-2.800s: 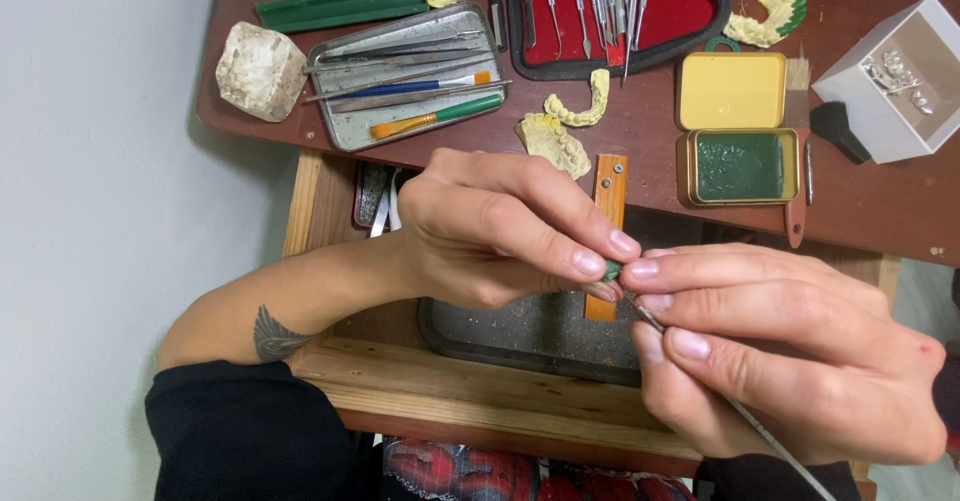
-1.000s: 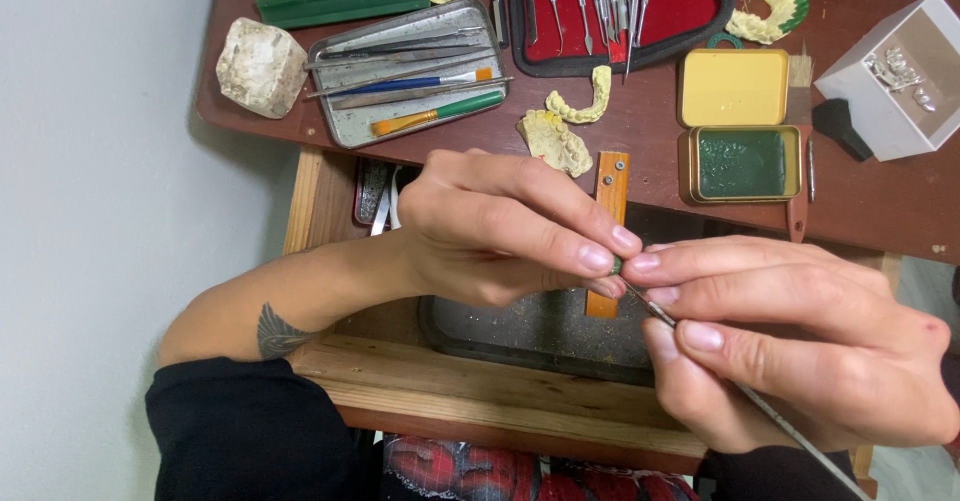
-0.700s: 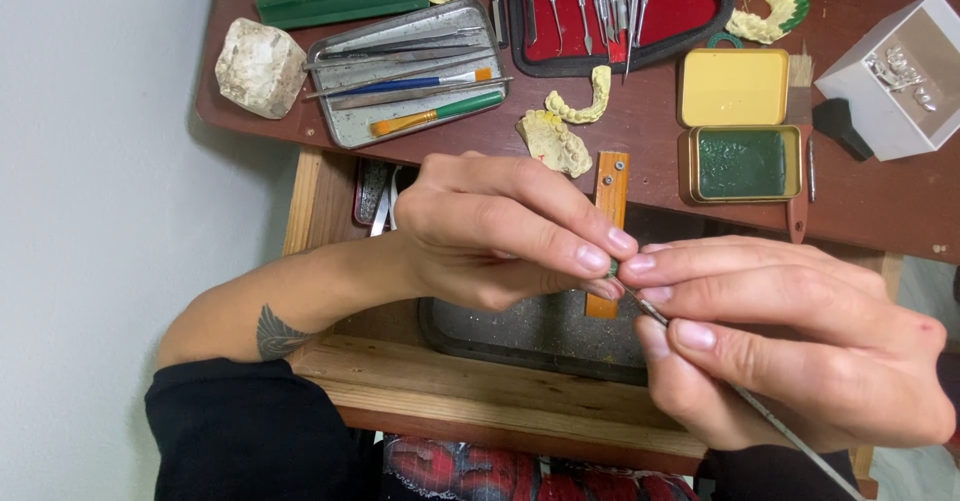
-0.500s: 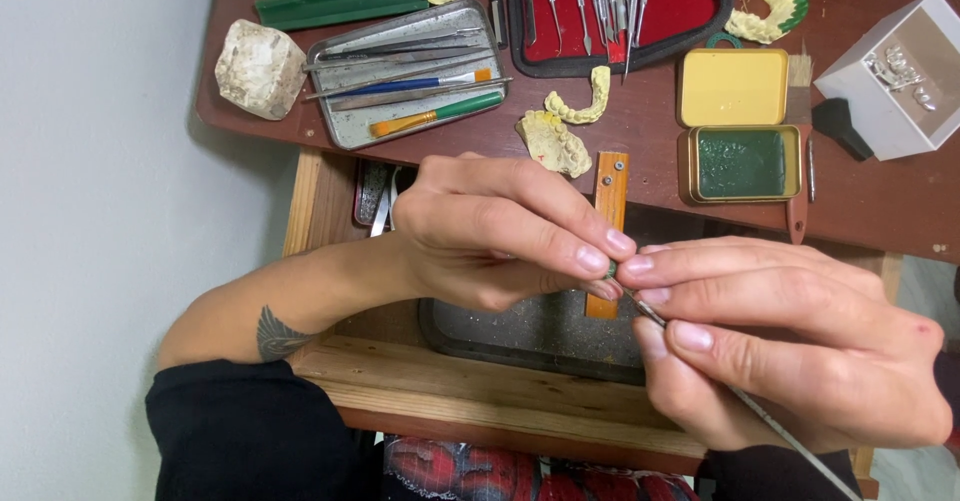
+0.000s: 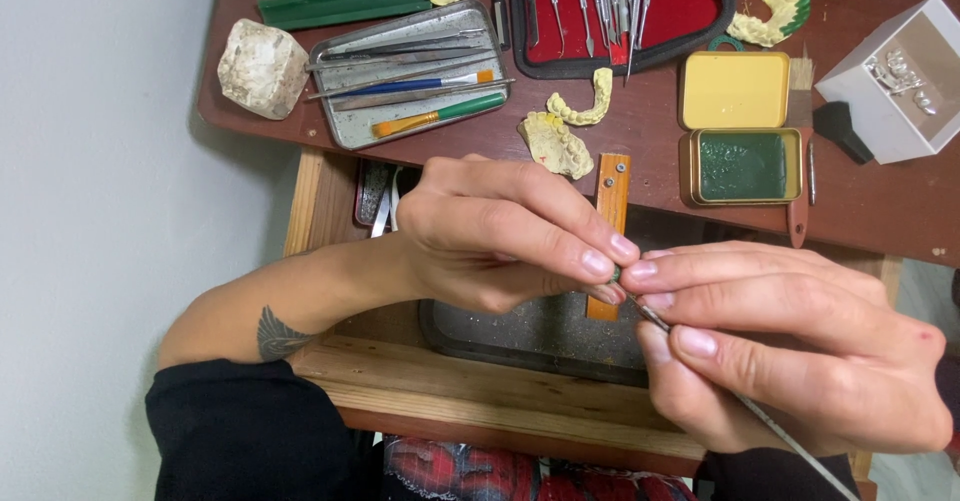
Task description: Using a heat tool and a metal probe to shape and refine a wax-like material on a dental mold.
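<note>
Little has shifted since the earlier frames: our hands stay pinched together at mid-frame, the right one only nudged a touch along its tool. From the single head view, our left hand (image 5: 500,236) has thumb and fingers closed on a tiny green piece (image 5: 615,277), barely visible between the fingertips at the frame's centre, above the dark tray (image 5: 530,336) in the open wooden drawer (image 5: 440,381). Our right hand (image 5: 790,346) grips a thin metal carving tool (image 5: 760,416), its tip at the green piece and its shaft running to the lower right. We judge we are mid-carving; a next stroke would call for a light, steady touch. Across the upper frame lie the metal instrument tray (image 5: 345,126), yellowish dental casts (image 5: 555,141) and an open tin of green wax (image 5: 745,166).
</note>
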